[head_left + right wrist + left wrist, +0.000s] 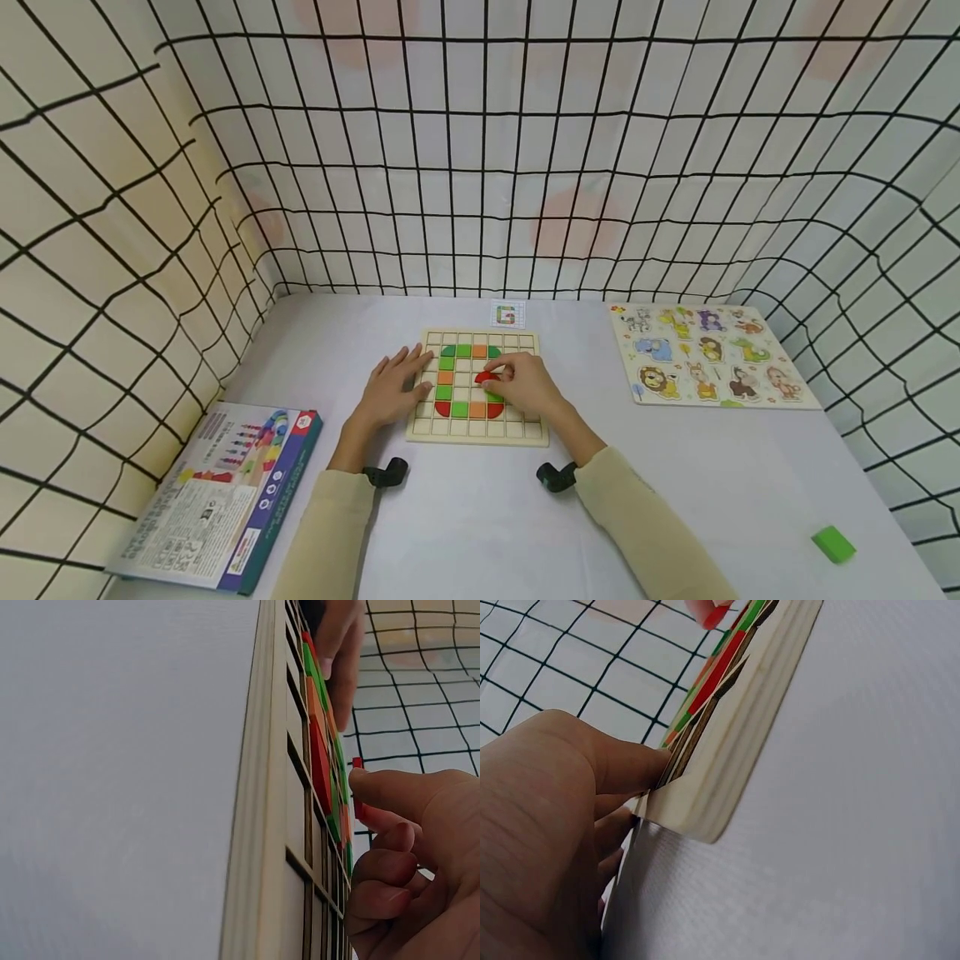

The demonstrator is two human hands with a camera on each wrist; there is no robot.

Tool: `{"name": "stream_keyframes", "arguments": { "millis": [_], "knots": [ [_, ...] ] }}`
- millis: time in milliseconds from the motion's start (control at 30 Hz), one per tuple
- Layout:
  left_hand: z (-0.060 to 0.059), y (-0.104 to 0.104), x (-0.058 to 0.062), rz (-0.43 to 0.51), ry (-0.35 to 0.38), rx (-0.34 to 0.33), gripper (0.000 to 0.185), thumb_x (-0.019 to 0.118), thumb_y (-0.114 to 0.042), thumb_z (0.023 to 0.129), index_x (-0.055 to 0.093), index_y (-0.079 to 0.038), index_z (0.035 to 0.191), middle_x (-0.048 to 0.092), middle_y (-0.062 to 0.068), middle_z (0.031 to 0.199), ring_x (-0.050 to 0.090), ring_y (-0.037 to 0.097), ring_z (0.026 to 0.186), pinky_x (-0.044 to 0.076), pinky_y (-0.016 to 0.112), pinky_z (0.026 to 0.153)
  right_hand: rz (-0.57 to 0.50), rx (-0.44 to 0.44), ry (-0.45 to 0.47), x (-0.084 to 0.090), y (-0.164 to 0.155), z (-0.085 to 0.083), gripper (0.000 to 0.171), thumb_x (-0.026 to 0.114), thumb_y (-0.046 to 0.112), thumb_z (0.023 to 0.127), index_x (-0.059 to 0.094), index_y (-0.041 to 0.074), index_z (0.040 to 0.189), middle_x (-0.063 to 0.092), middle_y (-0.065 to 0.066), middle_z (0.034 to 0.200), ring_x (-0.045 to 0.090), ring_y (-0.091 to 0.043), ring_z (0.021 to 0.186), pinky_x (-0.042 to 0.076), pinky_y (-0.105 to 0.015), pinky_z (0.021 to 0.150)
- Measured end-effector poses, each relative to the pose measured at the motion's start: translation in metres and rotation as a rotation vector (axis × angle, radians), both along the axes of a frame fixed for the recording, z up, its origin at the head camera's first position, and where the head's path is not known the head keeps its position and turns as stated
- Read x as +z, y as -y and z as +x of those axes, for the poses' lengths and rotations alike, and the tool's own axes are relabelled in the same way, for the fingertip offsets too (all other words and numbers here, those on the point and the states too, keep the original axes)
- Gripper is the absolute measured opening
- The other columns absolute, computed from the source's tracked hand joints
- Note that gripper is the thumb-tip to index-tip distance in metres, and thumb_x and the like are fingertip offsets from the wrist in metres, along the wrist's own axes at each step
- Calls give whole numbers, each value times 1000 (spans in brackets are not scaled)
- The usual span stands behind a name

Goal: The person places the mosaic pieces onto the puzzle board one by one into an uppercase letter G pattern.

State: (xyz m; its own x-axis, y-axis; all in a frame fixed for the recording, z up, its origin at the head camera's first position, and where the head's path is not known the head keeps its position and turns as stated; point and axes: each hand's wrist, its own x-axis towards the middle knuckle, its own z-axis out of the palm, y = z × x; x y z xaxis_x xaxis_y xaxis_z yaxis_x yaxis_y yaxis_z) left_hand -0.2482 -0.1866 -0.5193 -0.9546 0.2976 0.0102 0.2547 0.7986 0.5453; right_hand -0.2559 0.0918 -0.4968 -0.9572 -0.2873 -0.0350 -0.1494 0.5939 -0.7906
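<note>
A wooden grid board [517,430] lies on the table with green, orange and red tiles forming a letter shape. My left hand [392,387] lies flat with straight fingers on the board's left edge [727,742]. My right hand [525,383] pinches a red tile [486,377] between thumb and fingers just above the board's middle cells. The red tile [358,787] shows edge-on at my right fingertips beside the board [270,825]. A small pattern card [507,314] with a letter lies behind the board.
An animal puzzle board [708,354] lies at the right. A game box [225,492] sits at the front left. One green block [833,543] rests near the front right. Grid-patterned cloth walls [480,167] enclose the table on three sides.
</note>
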Motion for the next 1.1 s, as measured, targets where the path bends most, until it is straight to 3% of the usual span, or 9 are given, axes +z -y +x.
{"name": "stream_keyframes", "arguments": {
  "millis": [467,767,933,1100],
  "knots": [
    [4,-3,3,-7,2,9,65,55,-37,102,38,-16,160,27,7,170,18,34,160,8,60,129,46,3,4,-3,5,-2,27,82,26,89,78,14,112,51,2,62,41,-11,52,29,-23,48],
    [0,-8,2,-19,0,0,64,53,-36,102,38,-17,161,26,8,170,18,34,160,9,60,129,26,-19,18,-3,-1,-2,30,84,26,87,78,15,115,49,3,63,41,-11,54,29,-23,50],
    [-2,-11,2,-21,23,-9,64,52,-37,103,36,-19,162,23,6,171,16,32,161,7,59,130,-43,-18,20,0,-19,4,30,82,25,89,77,13,117,45,4,62,37,-11,56,29,-23,53],
    [-2,-9,4,-20,30,-7,66,53,-35,103,33,-17,163,24,6,171,17,33,161,7,59,130,-37,-37,-29,3,-51,10,29,79,25,91,77,12,117,48,3,62,37,-12,56,31,-23,54]
  ]
}}
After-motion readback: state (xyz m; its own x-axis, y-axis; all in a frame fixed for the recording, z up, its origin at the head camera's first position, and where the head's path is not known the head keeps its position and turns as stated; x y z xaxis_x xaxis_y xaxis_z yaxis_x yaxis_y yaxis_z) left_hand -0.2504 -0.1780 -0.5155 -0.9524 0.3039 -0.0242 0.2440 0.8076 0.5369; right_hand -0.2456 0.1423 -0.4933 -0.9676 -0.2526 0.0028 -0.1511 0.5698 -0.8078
